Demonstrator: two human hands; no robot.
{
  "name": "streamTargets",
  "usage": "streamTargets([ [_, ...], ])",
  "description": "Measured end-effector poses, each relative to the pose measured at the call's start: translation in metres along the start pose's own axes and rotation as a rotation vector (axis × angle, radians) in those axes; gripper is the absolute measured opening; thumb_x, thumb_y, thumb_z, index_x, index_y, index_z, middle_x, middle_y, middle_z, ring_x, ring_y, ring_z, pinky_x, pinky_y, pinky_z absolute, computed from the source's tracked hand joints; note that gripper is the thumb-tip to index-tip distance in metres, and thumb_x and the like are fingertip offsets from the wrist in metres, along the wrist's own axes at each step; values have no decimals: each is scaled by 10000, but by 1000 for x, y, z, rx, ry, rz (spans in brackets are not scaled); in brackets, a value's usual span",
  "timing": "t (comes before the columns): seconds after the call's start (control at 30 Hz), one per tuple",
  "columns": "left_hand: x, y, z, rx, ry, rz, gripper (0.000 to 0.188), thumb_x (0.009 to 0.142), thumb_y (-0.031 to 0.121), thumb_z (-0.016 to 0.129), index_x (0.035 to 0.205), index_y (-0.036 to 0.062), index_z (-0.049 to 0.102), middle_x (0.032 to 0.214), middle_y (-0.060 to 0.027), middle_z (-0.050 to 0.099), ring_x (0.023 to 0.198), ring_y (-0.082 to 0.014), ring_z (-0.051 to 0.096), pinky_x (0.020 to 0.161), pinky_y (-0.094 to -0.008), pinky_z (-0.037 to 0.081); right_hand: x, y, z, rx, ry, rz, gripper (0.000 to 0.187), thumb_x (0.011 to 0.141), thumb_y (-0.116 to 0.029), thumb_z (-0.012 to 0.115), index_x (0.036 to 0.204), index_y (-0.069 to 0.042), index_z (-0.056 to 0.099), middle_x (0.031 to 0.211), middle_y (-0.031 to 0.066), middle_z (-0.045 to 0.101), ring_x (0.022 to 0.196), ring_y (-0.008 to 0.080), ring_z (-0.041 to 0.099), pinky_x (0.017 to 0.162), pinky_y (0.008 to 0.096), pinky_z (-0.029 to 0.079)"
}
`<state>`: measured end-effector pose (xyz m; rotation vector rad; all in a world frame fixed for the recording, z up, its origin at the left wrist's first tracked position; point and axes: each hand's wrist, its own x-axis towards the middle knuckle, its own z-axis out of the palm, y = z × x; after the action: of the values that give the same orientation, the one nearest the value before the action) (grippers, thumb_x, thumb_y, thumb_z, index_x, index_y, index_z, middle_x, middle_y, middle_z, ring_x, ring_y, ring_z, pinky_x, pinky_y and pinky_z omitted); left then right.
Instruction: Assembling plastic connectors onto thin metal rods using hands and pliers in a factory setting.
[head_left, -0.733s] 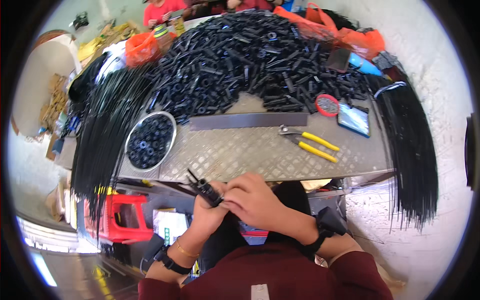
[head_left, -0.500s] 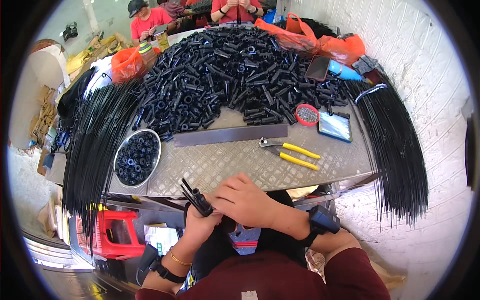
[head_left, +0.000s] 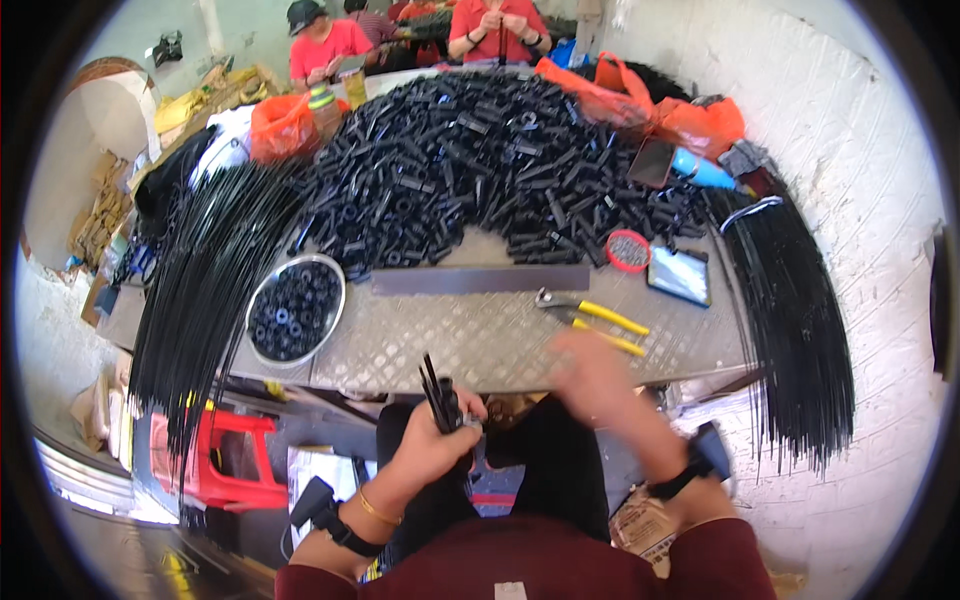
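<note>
My left hand (head_left: 430,452) is closed around a bundle of black plastic parts (head_left: 440,398), with thin rod ends poking up above the fist. It is held over my lap, just off the table's front edge. My right hand (head_left: 592,378), smeared by motion, hovers at the table's front edge and overlaps the lower handle of the yellow-handled pliers (head_left: 612,318). Whether it touches them or holds anything is unclear. Behind the pliers lies a flat dark metal bar (head_left: 480,280).
A large heap of black tubular parts (head_left: 440,160) covers the table's back. A metal bowl of black rings (head_left: 340,300) stands left, with long black rods (head_left: 210,290) beside it. Further right are a red dish of small metal pieces (head_left: 628,250) and more rods (head_left: 800,330). Co-workers sit behind.
My right hand has left my left hand and swung right toward the pliers. My left hand has shifted slightly right, still gripping the black parts. The view has shifted a little.
</note>
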<state>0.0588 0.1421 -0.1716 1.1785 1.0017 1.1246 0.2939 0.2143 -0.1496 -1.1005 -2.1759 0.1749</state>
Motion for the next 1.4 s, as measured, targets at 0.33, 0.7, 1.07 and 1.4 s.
streamTargets([
  [0.33,-10,16,-11,-130,-74,6,374,663,55,792,862,88,478,838,-10,461,738,-79,467,671,-230,401,13,70,-13,-371,-200,4,284,790,-291,674,906,-50,579,983,123,541,947,310,491,820,405,384],
  [0.7,-10,15,-13,-131,-200,101,441,639,85,858,797,96,447,783,16,439,660,-68,424,576,-224,375,-1,-27,-64,-159,-353,-413,179,757,-150,637,900,-48,602,1038,109,526,977,277,543,819,374,448],
  [1.07,-13,21,-8,-31,-212,80,393,670,79,844,778,99,467,744,39,465,674,-59,421,582,-224,360,5,-35,-47,-345,-175,-589,255,768,-176,612,998,-92,685,1297,52,492,1126,229,467,956,451,344],
  [1.4,-10,21,-5,-9,-210,95,385,666,111,852,765,89,481,744,31,483,676,-58,439,588,-222,367,6,-26,-44,-295,-162,-643,228,745,-177,617,939,-87,696,1229,28,512,1001,211,482,839,398,367],
])
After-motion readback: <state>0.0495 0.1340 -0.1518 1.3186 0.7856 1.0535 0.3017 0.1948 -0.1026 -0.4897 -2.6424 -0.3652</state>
